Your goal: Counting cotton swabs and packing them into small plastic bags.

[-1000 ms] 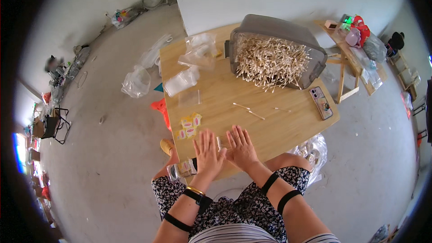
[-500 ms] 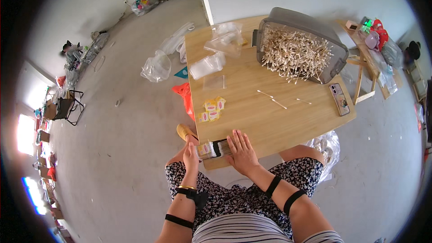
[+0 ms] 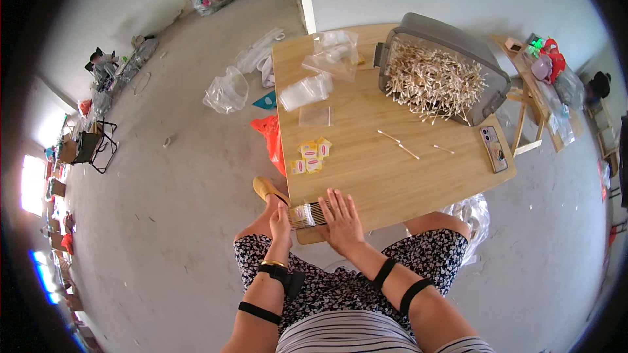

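Where the near edge of a wooden table [image 3: 418, 176] meets the seated person's lap, a small clear packet of thin sticks [image 3: 306, 215] is gripped by the left hand [image 3: 281, 222], whose fingers are closed around the packet's left end at the table's near left corner. The right hand [image 3: 341, 221] is laid flat and open on the tabletop, fingers spread, just beside the packet's right end and touching or almost touching it. Both forearms are seen entering from the lower edge, each with dark straps. Farther along the table, 4 small yellow packets [image 3: 310, 157] are grouped near the left edge, and 3 loose sticks [image 3: 399, 145] are scattered at the middle. A grey bin [image 3: 458, 42] heaped with pale sticks is set at the far right corner, with clear plastic bags [image 3: 320, 72] piled at the far left. A phone [image 3: 493, 148] is lying near the right edge.
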Available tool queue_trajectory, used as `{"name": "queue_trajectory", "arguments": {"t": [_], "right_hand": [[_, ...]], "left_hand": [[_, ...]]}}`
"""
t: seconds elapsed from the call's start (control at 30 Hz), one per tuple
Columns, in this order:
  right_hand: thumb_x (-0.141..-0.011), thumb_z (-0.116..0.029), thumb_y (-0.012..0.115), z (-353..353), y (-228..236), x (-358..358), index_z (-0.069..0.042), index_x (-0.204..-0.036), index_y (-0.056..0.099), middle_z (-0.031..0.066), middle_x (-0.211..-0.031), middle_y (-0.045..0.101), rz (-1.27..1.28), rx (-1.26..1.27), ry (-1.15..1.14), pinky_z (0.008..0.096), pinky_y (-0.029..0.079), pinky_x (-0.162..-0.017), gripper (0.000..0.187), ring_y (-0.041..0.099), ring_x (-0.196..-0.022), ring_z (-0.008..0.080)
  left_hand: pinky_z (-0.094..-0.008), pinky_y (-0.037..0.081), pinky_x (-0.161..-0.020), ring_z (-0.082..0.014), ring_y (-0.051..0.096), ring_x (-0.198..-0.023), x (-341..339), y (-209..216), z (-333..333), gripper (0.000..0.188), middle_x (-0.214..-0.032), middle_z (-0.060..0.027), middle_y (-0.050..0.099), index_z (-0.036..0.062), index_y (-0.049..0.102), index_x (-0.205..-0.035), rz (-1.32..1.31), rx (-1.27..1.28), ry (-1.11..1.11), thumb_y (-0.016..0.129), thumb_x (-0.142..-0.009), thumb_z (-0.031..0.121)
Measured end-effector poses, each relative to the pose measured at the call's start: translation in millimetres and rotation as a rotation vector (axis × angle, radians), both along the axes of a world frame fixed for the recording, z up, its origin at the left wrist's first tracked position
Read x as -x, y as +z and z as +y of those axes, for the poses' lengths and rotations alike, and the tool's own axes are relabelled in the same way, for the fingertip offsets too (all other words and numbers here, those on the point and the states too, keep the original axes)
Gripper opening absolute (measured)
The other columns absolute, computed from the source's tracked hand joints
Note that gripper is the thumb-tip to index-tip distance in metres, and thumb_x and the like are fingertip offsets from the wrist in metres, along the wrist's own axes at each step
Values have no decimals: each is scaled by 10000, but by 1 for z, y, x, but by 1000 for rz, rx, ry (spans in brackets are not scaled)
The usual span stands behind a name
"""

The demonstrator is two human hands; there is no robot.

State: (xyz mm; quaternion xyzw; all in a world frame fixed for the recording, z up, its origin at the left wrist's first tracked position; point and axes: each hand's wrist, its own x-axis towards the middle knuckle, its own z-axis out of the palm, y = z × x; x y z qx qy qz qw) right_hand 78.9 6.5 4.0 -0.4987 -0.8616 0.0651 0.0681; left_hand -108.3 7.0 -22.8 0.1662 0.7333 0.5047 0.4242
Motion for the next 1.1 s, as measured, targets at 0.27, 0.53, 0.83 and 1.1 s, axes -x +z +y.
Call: {"name": "queue_trajectory", "arguments": {"t": [0.27, 0.53, 0.83, 1.1], "right_hand": [[-865, -644, 583, -4, 8, 18, 16, -1564, 160, 205, -1641, 142, 77, 168, -18, 500, 67, -1240, 1050, 94, -1535, 325], [-871, -675, 523, 5, 6, -4, 9, -1563, 192, 146, -1649, 165, -48, 74, -29, 482, 59, -1245, 1028, 103, -1539, 264], [-865, -647, 570, -6, 14, 35, 38, -1553, 196, 168, -1639, 186, -37, 101, 52, 493, 98, -1237, 1040, 118, -1535, 290], [-907, -512, 590, -5, 9, 29, 12, -1527, 283, 206, -1560, 310, 217, 89, -62, 500, 197, -1201, 868, 258, -1457, 379]], "left_hand": [[-350, 485, -890, -241, 641, -1012, -2, 3, -6, 626, -1095, -173, 695, -74, 613, -1234, 346, -68, -221, 446, -1039, 498], [-390, 454, -668, -242, 516, -640, 20, -18, -3, 539, -681, -169, 537, -46, 569, -841, 549, -62, -272, 451, -1048, 438], [-449, 455, -705, -391, 560, -697, 26, -30, -5, 564, -729, -242, 570, -45, 561, -831, 466, -151, -292, 404, -1058, 446], [-425, 496, -731, -288, 631, -743, 36, -28, -7, 544, -812, -156, 646, 13, 603, -931, 204, -52, -174, 457, -1020, 529]]}}
